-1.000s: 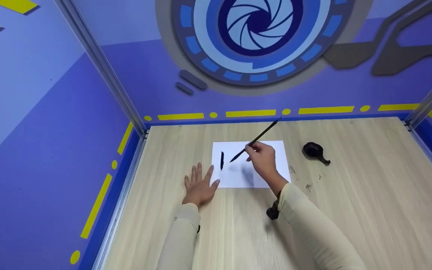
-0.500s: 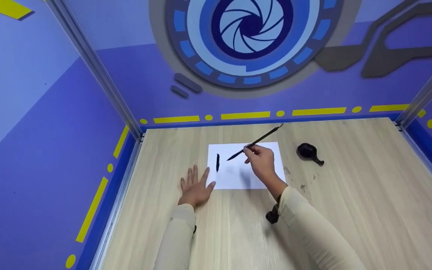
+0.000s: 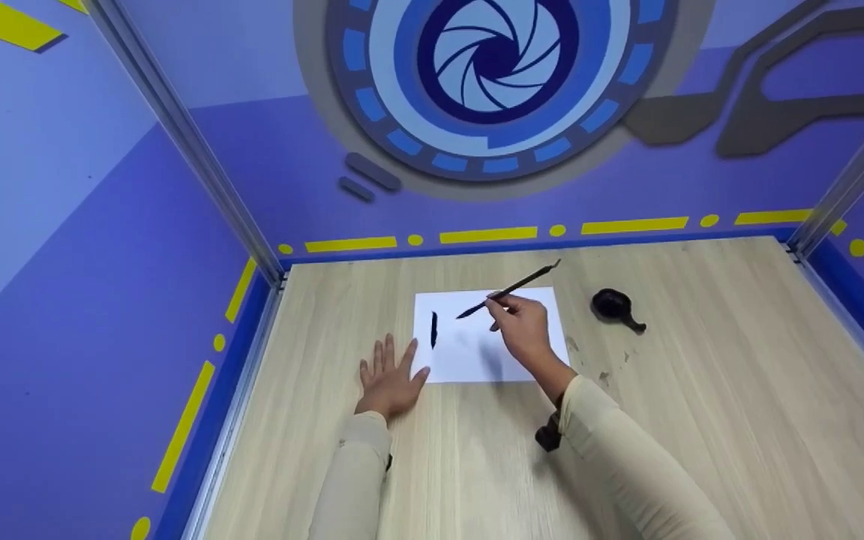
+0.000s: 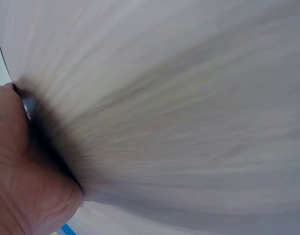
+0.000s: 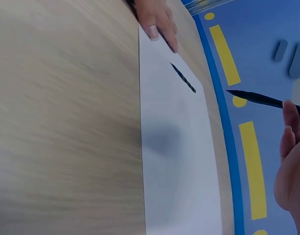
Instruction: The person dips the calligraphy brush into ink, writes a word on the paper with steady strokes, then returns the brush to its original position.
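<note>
A white sheet of paper (image 3: 447, 367) lies on the wooden table, with one black upright stroke (image 3: 433, 330) near its left edge. Above the paper my right hand (image 3: 526, 330) pinches a dark writing brush (image 3: 514, 286) between thumb and fingers. The black brush tip (image 5: 240, 93) hangs clear of the sheet in the right wrist view and points left, to the right of the stroke in the head view. My left hand (image 3: 391, 384) lies flat with fingers spread, its thumb and index finger at the paper's left edge. Only its palm side (image 4: 32, 191) shows in the left wrist view.
Right of the paper stands a small black ladle-shaped dish (image 3: 613, 305) with a short handle. Dark smudges (image 3: 603, 379) mark the wooden table (image 3: 702, 390) below it. Blue printed walls (image 3: 267, 172) enclose the back and sides.
The view has shifted slightly. My right hand still holds the brush above the paper, its shaft tilted a little flatter. The left hand stays at the paper's edge.
</note>
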Demonstrator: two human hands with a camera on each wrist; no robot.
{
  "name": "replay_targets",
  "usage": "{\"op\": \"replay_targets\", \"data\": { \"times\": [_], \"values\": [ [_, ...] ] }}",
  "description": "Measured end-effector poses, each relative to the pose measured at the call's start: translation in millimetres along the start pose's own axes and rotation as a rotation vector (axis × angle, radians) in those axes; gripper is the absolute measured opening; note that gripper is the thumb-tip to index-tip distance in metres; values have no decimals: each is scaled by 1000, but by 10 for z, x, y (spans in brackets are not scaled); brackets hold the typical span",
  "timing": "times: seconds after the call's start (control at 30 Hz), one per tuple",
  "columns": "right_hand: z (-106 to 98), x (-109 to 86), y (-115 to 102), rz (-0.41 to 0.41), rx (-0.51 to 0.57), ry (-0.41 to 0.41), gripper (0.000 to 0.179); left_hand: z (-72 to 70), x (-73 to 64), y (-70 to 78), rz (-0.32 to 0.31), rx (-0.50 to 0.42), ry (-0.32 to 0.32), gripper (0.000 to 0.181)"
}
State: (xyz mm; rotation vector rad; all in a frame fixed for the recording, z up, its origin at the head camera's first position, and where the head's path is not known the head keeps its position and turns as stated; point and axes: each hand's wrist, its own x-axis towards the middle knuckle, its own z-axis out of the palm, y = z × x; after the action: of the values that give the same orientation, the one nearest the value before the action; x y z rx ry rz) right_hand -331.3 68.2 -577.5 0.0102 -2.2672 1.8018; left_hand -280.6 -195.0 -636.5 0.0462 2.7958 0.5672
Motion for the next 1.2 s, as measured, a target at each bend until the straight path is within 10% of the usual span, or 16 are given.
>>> {"op": "replay_targets", "data": {
  "times": [0.7,1.2],
  "values": [
    [67,-22,115,-5,45,8,12,155,172,-149,8,6,-1,73],
    [139,-44,79,-5,38,-27,16,-15,5,-3,2,-27,-7,69]
  ]
}}
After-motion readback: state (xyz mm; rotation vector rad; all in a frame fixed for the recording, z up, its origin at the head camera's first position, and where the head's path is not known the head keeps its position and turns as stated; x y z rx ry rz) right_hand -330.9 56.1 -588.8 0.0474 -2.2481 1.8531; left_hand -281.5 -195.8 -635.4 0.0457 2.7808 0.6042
